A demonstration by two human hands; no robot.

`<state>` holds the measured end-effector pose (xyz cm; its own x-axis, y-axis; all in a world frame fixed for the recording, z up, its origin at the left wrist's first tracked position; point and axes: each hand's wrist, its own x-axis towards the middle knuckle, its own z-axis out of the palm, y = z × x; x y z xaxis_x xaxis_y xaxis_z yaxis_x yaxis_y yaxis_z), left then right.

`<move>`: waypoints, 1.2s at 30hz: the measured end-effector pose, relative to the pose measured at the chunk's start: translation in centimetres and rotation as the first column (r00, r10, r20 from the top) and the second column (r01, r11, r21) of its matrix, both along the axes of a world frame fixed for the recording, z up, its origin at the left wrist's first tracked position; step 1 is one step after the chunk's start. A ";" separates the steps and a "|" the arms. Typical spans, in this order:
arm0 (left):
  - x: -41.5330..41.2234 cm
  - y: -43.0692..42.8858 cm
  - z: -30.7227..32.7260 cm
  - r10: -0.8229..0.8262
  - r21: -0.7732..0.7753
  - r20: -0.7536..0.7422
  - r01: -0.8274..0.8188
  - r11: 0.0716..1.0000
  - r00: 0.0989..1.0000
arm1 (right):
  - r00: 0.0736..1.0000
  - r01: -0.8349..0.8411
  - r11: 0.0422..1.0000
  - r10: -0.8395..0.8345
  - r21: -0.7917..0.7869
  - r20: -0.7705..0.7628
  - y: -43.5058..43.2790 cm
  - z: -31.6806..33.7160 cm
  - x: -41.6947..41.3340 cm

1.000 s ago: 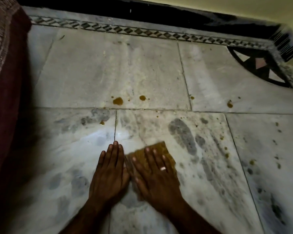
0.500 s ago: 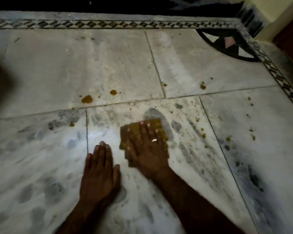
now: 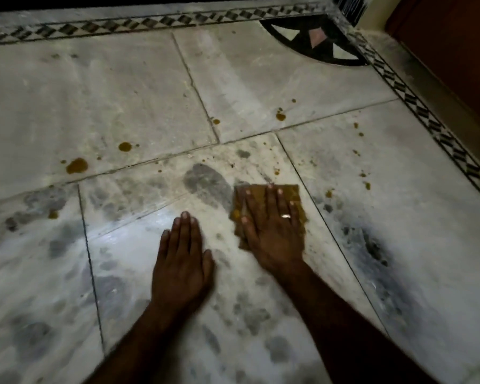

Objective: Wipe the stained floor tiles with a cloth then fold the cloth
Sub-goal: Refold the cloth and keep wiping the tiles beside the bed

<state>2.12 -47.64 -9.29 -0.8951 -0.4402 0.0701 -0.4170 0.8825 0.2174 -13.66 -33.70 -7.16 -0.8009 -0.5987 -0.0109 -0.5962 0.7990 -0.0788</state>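
A small brown cloth [image 3: 294, 193] lies flat on the white marble floor tiles [image 3: 122, 101], close to a tile joint on its right. My right hand [image 3: 270, 227], a ring on one finger, presses on the cloth with straight spread fingers and covers most of it. My left hand [image 3: 182, 261] rests flat on the bare tile to the left, apart from the cloth. Brown stains dot the tiles: a large blot [image 3: 76, 165] and a smaller one [image 3: 124, 146] at left, a spot [image 3: 280, 116] beyond the cloth, and several small specks [image 3: 362, 174] to the right.
A black-and-white patterned border [image 3: 432, 117] runs along the far and right edges of the floor, with a dark fan-shaped inlay [image 3: 316, 42] in the corner. A dark reddish-brown surface [image 3: 455, 51] rises at the right. Grey smudges mark the near tiles.
My right hand has slid the cloth to the right across the tile, away from my left hand. The left hand stayed flat on the floor. The view has swung right.
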 end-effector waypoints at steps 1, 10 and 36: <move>-1.2 0.2 -0.1 -0.013 -0.001 -0.002 0.013 1.000 1.000 | 1.000 -0.023 1.000 0.023 -0.003 0.001 -0.6 -0.1 0.4; -7.4 4.9 0.2 -0.160 0.011 -0.023 0.161 0.987 0.987 | 0.999 -0.030 0.999 0.031 0.038 -0.009 12.8 0.3 2.7; -11.6 6.2 0.2 -0.213 0.007 -0.005 0.213 0.977 0.977 | 0.990 0.133 0.990 -0.135 -0.036 -0.038 8.0 -0.2 -10.5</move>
